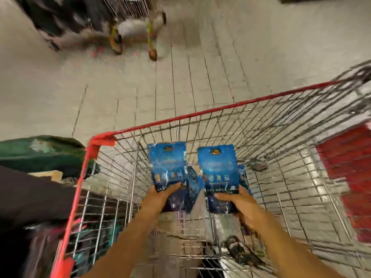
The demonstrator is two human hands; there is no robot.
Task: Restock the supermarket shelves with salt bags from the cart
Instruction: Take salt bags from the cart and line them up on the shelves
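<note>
Head view, pretty blurry from motion: a pale tiled floor [140, 87] with thin dark grout lines fills the upper half, and a second wire cart [128, 7] is seen at the top edge, too smeared to make out much. Below sits a shopping cart [200, 114] made of shiny metal wire with a red plastic rim and a red panel on its right side.

Two salt bags are held up inside the cart basket, side by side and just apart. Left salt bag [167, 163] is gripped at its lower end by the left hand [160, 197], fingers curled round it. Right salt bag [217, 167] is gripped the same way by the right hand [239, 201]. Both are glossy blue pouches, flat and rectangular, with a small gold logo near the top and pale print lower down. More blue packaging is glimpsed behind them, low in the basket.
</note>
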